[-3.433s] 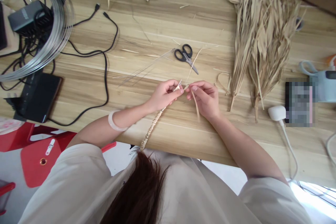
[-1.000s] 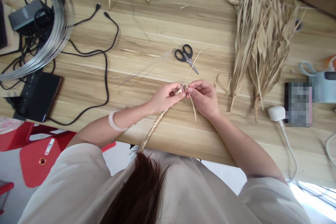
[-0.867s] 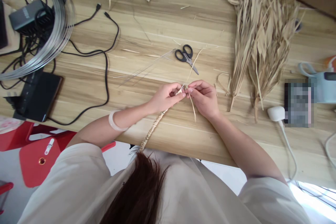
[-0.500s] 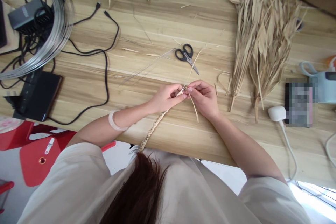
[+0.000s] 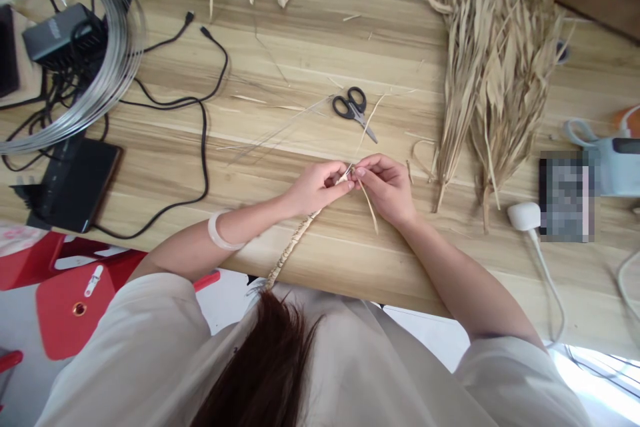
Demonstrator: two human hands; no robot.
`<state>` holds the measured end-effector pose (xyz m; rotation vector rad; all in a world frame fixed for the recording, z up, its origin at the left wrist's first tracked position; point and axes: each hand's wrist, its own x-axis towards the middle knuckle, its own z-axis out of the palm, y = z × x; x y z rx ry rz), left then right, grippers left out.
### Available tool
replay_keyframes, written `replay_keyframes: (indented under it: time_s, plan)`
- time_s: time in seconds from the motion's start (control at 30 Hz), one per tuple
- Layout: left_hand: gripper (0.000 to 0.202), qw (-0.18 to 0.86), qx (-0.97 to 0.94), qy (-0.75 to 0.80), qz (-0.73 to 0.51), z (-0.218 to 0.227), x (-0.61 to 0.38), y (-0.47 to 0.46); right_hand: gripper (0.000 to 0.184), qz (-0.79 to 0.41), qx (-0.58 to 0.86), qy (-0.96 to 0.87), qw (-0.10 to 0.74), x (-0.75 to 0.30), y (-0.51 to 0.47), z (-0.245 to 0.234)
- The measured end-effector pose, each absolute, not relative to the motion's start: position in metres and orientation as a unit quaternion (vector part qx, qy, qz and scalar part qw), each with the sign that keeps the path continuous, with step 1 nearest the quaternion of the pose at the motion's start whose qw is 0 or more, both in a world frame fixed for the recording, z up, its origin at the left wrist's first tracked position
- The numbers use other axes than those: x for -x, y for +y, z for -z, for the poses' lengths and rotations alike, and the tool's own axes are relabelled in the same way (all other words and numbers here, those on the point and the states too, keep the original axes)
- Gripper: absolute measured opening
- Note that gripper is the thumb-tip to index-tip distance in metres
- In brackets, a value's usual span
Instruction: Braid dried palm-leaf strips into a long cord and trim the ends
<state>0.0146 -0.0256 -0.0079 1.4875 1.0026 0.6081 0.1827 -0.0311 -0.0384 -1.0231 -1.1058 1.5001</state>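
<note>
Item: braided straw cord [image 5: 294,241], running from the table [image 5: 300,47] edge at 6 o'clock up to our hands. Left hand [image 5: 315,187] pinches its working end. Right hand [image 5: 387,190] pinches a loose strip [image 5: 369,203] against it, fingertips touching. Step, we judge: plaiting in a strand. A further fold calls for a tight left-hand pinch. Scissors [image 5: 353,107] at 12 o'clock, dried leaves [image 5: 495,80] at 2.

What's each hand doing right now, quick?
Left hand: closed, pinching the end of the braided straw cord.
Right hand: closed, pinching a loose straw strip beside it.
</note>
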Motion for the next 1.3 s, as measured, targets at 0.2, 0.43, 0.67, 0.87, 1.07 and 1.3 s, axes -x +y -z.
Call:
replay_keyframes:
  time_s: [0.2, 0.43, 0.67, 0.87, 1.07, 1.3]
  plan:
    - [0.024, 0.58, -0.641, 0.431, -0.259, 0.0086, -0.0146, -0.0258, 0.013, -0.624, 0.412, -0.449, 0.489, -0.1833, -0.0309, 0.0389]
    - [0.023, 0.583, -0.639, 0.43, -0.26, 0.0081, -0.0148, -0.0259, 0.011, -0.624, 0.406, -0.453, 0.491, -0.1834, -0.0308, 0.0384]
    - [0.024, 0.585, -0.638, 0.43, -0.256, 0.0077, -0.0144, -0.026, 0.012, -0.62, 0.41, -0.457, 0.489, -0.183, -0.0309, 0.0378]
    - [0.023, 0.586, -0.638, 0.432, -0.253, 0.0071, -0.0146, -0.0257, 0.013, -0.617, 0.417, -0.458, 0.485, -0.1833, -0.031, 0.0382]
    - [0.023, 0.582, -0.639, 0.433, -0.255, 0.0077, -0.0147, -0.0259, 0.011, -0.621, 0.408, -0.457, 0.489, -0.1832, -0.0318, 0.0379]
    - [0.024, 0.579, -0.642, 0.435, -0.25, 0.0078, -0.0146, -0.0266, 0.013, -0.613, 0.418, -0.465, 0.483, -0.1832, -0.0318, 0.0371]
